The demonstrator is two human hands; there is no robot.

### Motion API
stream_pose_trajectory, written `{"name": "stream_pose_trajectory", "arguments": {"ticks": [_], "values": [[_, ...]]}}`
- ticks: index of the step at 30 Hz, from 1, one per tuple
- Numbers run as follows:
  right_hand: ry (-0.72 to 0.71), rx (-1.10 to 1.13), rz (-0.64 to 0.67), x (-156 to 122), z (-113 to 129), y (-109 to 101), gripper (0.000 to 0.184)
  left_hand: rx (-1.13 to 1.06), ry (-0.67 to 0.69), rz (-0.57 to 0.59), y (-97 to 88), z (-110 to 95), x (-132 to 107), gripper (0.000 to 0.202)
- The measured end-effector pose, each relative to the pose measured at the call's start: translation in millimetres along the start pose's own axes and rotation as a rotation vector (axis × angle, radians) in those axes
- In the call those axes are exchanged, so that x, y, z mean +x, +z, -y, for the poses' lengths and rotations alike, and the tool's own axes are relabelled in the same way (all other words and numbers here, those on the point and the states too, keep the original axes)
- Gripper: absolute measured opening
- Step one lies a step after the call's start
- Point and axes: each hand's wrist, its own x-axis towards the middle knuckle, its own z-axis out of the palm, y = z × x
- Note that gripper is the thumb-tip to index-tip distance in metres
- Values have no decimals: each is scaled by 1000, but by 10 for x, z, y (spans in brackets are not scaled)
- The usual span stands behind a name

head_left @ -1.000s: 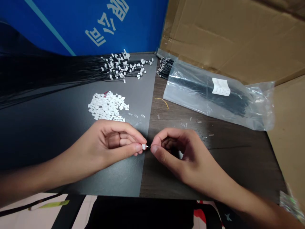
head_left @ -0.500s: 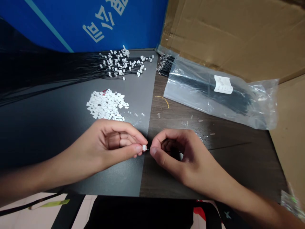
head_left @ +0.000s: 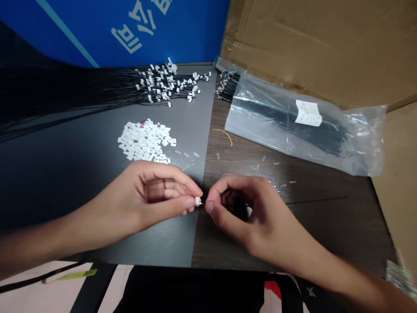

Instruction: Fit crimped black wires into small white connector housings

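Note:
Between thumb and forefinger, my left hand (head_left: 156, 191) pinches a small white connector housing (head_left: 197, 201). Facing it, my right hand (head_left: 247, 213) pinches a thin black wire (head_left: 316, 200) close to its tip; the wire runs out behind the hand to the right. The metal end of the wire is at the housing's right side; how far it sits inside I cannot tell. Just beyond my left hand lies a pile of loose white connector housings (head_left: 146, 141).
Black wires with white connectors (head_left: 166, 84) lie at the back left. At the back right is a clear plastic bag (head_left: 276, 117) of black wires. A yellow strand (head_left: 224, 134) and small clear pieces are scattered mid-table. A cardboard sheet (head_left: 319, 48) and blue panel (head_left: 130, 34) stand behind.
Both hands keep the same pinch, with the wire tip still at the housing. The view has shifted very slightly.

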Motion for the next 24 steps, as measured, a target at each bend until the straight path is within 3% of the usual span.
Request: {"name": "stream_pose_trajectory", "arguments": {"ticks": [7,12,17,24], "values": [[-53,-70,-37,-5,-22,12,7,36,-4,0,23,18,19,4],[-21,-19,-24,-6,-5,12,7,169,95,-63,79,-62,-8,4],[0,40,-7,-12,7,27,13,261,175,-61,128,-185,-4,17],[-19,9,-35,-20,-14,65,11,380,350,-148,192,-166,-9,25]]}}
